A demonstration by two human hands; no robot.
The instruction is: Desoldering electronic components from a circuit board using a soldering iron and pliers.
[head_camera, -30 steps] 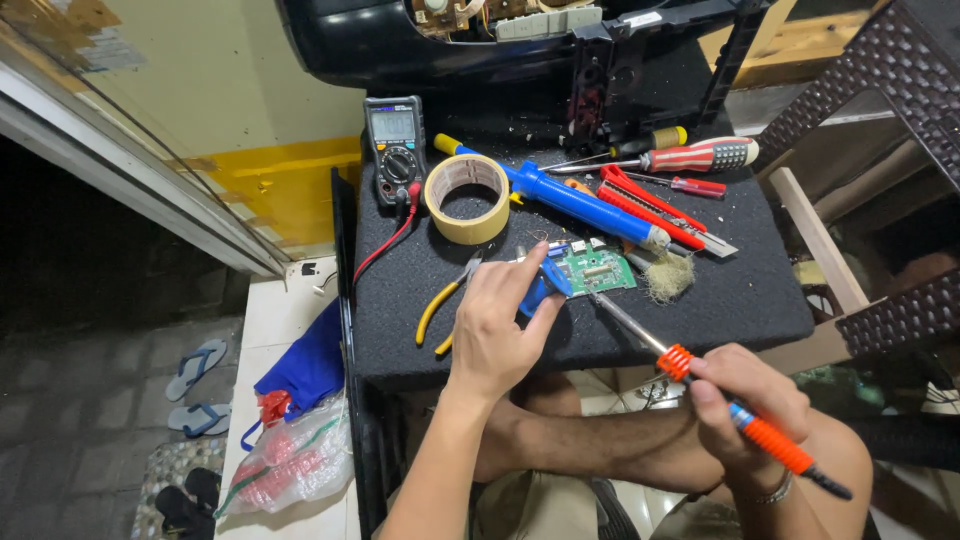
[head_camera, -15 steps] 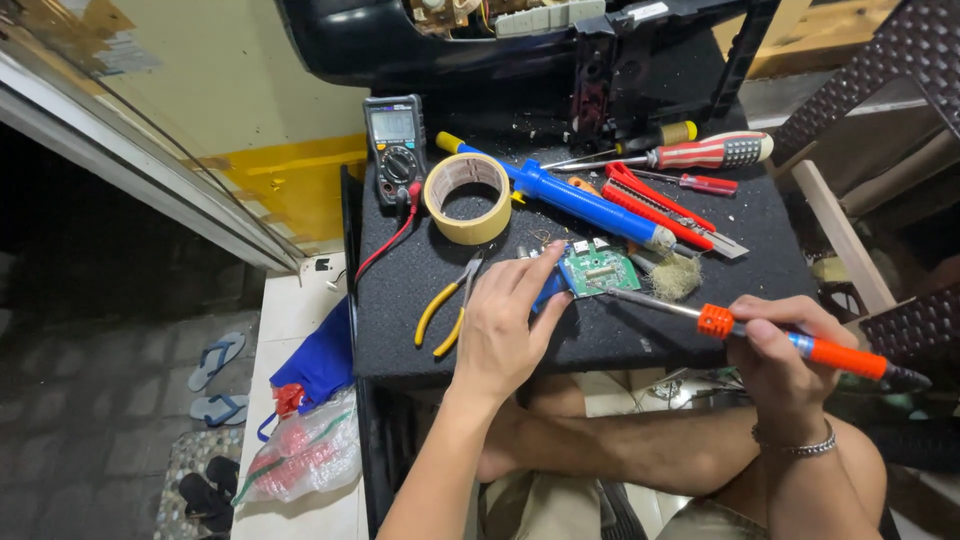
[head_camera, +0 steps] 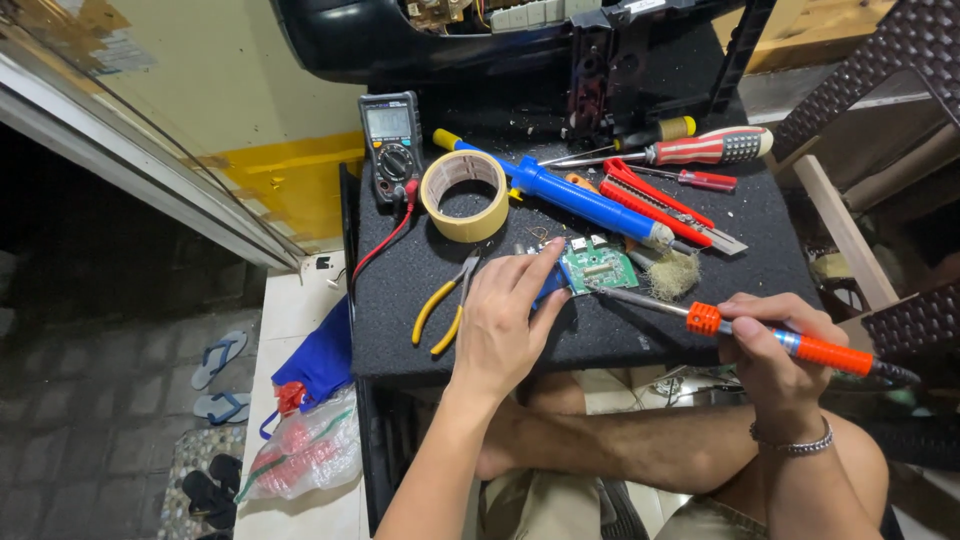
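left hand [head_camera: 500, 320] steadying flat green circuit board [head_camera: 594, 266], right hand [head_camera: 775, 345] gripping orange-handled, seemingly soldering iron [head_camera: 760, 335]

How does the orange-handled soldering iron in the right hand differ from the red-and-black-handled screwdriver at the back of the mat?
The soldering iron is gripped by the right hand, its tip at the green circuit board; the screwdriver lies untouched on the black mat. The iron's handle is plain orange; the screwdriver's is striped red with a black end. Both have a metal shaft pointing left.
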